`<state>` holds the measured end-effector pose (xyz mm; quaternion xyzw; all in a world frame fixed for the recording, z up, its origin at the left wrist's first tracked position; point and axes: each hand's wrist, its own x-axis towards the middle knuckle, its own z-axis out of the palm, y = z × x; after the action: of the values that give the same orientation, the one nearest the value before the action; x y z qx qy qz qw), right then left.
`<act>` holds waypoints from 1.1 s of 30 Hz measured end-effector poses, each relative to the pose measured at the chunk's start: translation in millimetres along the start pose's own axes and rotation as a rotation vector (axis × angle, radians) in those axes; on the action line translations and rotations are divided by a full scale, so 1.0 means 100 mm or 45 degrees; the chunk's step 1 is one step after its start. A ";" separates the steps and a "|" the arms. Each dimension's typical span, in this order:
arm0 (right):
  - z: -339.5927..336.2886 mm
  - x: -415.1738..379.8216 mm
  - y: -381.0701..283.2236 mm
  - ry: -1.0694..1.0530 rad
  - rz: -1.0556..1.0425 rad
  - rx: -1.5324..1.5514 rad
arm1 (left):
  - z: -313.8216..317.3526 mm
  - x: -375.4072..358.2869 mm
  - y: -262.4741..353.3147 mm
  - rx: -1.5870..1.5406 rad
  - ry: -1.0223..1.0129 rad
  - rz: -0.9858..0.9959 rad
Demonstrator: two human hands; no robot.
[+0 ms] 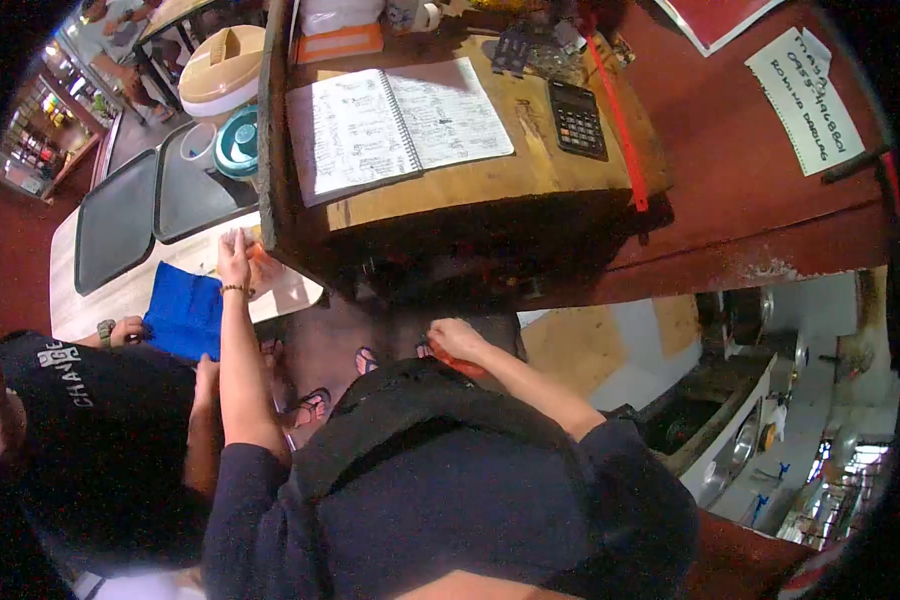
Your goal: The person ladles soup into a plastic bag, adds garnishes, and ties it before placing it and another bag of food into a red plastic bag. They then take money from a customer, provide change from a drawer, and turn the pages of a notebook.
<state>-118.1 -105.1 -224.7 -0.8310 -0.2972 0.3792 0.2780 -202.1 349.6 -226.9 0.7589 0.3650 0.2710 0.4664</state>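
Note:
My left hand (235, 258) reaches forward over the edge of the pale wooden table (295, 293), fingers pinched together. It grips an orange-tinted plastic bag (262, 268), partly hidden behind the hand and close to the desk's side. A beaded bracelet (234, 289) circles that wrist. My right hand (457, 338) is closed low in front of my body, below the desk front. Bright red-orange material (458, 364) shows under its fingers; I cannot tell what kind it is. Left of my left forearm, a co-worker's hands hold a blue cloth-like piece (184, 310).
Two dark trays (117, 222), a teal round container (238, 142) and a beige lidded tub (225, 72) are at the left. An open notebook (400, 130) and a calculator (576, 118) lie on the wooden desk (450, 195). A co-worker in a black cap (80, 400) stands close at my left.

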 end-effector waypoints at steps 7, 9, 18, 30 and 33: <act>-0.34 0.07 -1.21 -0.018 -0.530 0.060 | -0.46 -1.15 1.37 0.633 -0.254 -0.157; -0.61 -0.06 -1.50 -0.127 -0.601 0.156 | -0.39 -1.74 1.73 0.131 -0.776 0.029; -1.88 -0.09 -1.29 -0.166 -0.786 0.751 | 0.20 -2.30 2.15 -0.390 -0.918 -0.359; -1.31 -0.50 -0.90 0.016 -1.005 -0.149 | 0.96 -2.38 2.33 -0.202 -0.891 -0.108; -1.25 -0.39 -0.69 0.077 -0.943 -0.014 | 0.92 -2.42 2.37 0.283 -0.662 0.010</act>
<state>-59.2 -115.6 -89.6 -0.6795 -0.5715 0.2265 0.4004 -203.6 36.7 -67.3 0.8508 0.2578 0.0272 0.4572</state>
